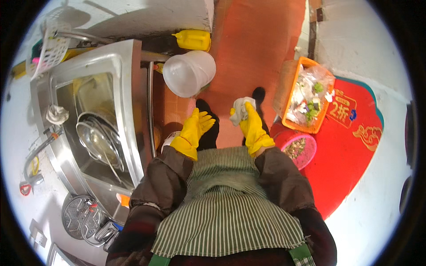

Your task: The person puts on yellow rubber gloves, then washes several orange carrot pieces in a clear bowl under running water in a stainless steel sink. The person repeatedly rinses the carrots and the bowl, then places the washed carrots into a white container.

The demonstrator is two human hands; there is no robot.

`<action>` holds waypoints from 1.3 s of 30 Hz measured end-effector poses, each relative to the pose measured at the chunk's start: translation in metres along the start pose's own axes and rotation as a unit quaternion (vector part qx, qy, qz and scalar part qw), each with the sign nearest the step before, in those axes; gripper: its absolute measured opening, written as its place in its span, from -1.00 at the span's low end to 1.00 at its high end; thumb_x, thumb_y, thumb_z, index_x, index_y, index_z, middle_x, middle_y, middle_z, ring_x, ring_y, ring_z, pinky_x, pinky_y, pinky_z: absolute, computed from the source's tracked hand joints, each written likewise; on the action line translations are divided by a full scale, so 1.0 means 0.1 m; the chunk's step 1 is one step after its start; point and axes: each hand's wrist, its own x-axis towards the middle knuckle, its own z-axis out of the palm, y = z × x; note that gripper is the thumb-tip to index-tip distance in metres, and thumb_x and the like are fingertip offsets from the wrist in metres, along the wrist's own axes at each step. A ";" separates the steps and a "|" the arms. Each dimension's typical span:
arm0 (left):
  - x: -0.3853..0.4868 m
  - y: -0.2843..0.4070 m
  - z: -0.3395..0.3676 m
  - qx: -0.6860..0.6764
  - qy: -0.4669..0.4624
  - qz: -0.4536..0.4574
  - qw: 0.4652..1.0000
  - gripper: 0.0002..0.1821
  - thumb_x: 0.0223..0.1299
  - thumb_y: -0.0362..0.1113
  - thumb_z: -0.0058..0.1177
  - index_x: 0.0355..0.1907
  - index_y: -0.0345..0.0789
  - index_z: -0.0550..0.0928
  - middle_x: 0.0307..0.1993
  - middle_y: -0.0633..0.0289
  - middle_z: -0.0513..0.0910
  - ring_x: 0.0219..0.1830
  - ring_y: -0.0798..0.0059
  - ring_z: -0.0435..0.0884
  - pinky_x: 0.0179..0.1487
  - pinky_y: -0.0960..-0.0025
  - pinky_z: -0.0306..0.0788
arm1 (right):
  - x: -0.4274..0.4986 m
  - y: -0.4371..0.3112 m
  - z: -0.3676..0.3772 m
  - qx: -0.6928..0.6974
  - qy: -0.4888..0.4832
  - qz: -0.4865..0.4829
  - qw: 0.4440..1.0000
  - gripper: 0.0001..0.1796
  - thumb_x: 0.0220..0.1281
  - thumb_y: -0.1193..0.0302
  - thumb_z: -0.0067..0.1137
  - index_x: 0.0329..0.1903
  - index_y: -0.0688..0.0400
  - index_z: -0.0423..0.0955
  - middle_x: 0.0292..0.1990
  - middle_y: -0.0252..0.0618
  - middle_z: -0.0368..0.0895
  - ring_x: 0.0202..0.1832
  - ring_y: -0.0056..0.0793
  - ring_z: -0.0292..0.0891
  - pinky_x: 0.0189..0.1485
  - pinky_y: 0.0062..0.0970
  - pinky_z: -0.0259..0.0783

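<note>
My left hand (194, 131), in a yellow rubber glove, is held out over the floor with its fingers apart and nothing in it. In my right hand (250, 128), gloved the same way, is a crumpled whitish cloth (242, 110). Both hands are in front of my striped apron (226, 212). To the left of them stands a stainless steel sink (128, 99) with metal bowls (96, 138) stacked inside. A second crumpled cloth (57, 115) lies on the sink's far rim, near the faucet (31, 166).
A translucent plastic bucket (189, 73) and a yellow jug (193, 40) stand beside the sink. At right are an orange bin (290, 99) of waste, a pink bucket (311, 149) with scraps and a red board (346, 149). A white basket (50, 53) is at upper left.
</note>
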 end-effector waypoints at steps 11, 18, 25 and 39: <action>2.51 0.09 0.37 -0.507 -0.022 0.051 0.860 -0.39 0.49 -0.14 -0.05 0.48 -0.38 0.31 0.40 -0.04 0.49 0.37 -0.03 0.50 0.32 -0.05 0.53 | 0.79 -0.04 -0.60 -0.110 -0.008 0.157 0.981 -0.79 0.60 0.20 0.06 0.10 -0.02 0.43 -0.02 -0.26 0.53 -0.09 -0.33 0.50 0.05 -0.23 0.49; 1.57 -0.74 0.05 -0.502 0.078 0.101 0.856 -0.53 0.42 -0.40 0.04 0.35 -0.38 0.47 0.27 0.00 0.59 0.23 0.01 0.60 0.21 0.02 0.62 | 0.83 -0.06 -0.78 -0.155 0.018 0.194 0.969 -0.80 0.63 0.23 0.00 -0.05 0.09 0.35 -0.25 -0.22 0.41 -0.29 -0.26 0.40 -0.25 -0.26 0.44; 0.85 -1.03 -0.72 -0.383 0.183 0.120 0.897 -0.53 0.47 -0.26 0.06 0.36 -0.34 0.45 0.28 0.01 0.57 0.16 0.06 0.65 0.11 0.08 0.67 | 0.86 0.11 -0.79 -0.153 0.087 0.225 0.958 -0.60 0.55 0.20 0.15 0.27 0.14 0.44 0.09 -0.09 0.61 0.06 -0.02 0.61 0.06 -0.04 0.62; 2.53 -0.69 -2.14 -0.448 0.149 0.096 0.877 -0.29 0.52 -0.02 -0.10 0.47 -0.53 0.22 0.42 -0.21 0.39 0.35 -0.17 0.50 0.26 -0.12 0.57 | 1.26 0.62 -1.28 -0.181 0.115 0.237 0.948 -0.52 0.59 0.15 0.08 0.38 0.10 0.36 0.16 -0.10 0.59 0.07 -0.12 0.60 0.06 -0.13 0.57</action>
